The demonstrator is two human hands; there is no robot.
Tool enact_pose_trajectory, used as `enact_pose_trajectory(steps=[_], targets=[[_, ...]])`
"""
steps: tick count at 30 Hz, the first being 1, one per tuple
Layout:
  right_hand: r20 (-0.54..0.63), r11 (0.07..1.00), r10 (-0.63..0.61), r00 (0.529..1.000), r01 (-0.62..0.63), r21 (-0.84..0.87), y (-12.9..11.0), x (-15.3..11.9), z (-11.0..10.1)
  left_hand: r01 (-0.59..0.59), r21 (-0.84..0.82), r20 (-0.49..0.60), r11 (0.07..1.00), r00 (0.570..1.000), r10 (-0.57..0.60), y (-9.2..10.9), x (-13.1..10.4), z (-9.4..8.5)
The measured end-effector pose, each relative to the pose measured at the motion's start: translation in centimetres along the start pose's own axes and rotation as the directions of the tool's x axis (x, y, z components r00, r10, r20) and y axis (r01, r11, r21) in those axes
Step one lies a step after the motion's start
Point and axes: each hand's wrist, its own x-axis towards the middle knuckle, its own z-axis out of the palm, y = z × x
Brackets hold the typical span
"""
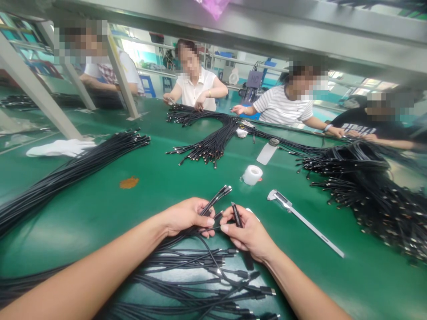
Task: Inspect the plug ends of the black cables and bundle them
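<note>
My left hand (190, 218) is closed around a small bunch of black cables (216, 198), whose metal plug ends point up and to the right. Beside it, my right hand (248, 233) grips a slim black utility knife (237, 215), its tip upward and its lower end showing below the palm. The right thumb and forefinger also pinch at the end of one cable near the left fingers; the exact contact is partly hidden. Under both hands, many more loose black cables (200, 291) lie on the green table with their plugs toward the right.
A long cable bundle (83, 162) and a white glove (60, 148) lie at left. Ahead are a tape roll (252, 175), a caliper (305, 222) and an orange-brown patch (129, 182). Cable heaps (376, 195) cover the right side. Several people sit across the table, below a metal beam (233, 33).
</note>
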Motion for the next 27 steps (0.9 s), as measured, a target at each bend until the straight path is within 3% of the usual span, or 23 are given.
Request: enact_pose_trajectory(steps=[11,18,24,27], targets=[[0.011,1.0,0.02,1.0,-0.02,-0.008,-0.1,-0.1,0.0,-0.002,-0.002,0.033,1.0,0.999,0.002,-0.1,0.1,-0.1],[-0.015,0.998,0.057,0.998,-0.057,-0.038,-0.3,-0.2,-0.1,0.026,-0.022,0.09,0.999,0.996,-0.024,0.4,-0.1,-1.4],[0.006,0.997,0.043,0.999,-0.043,-0.061,-0.2,-0.2,-0.2,0.129,-0.098,0.027,0.987,0.992,-0.127,0.7,-0.1,-2.1],[0.024,0.997,0.04,0.999,-0.038,-0.07,-0.1,-0.2,-0.4,0.112,-0.072,0.009,0.991,0.994,-0.112,0.6,0.0,-2.0]])
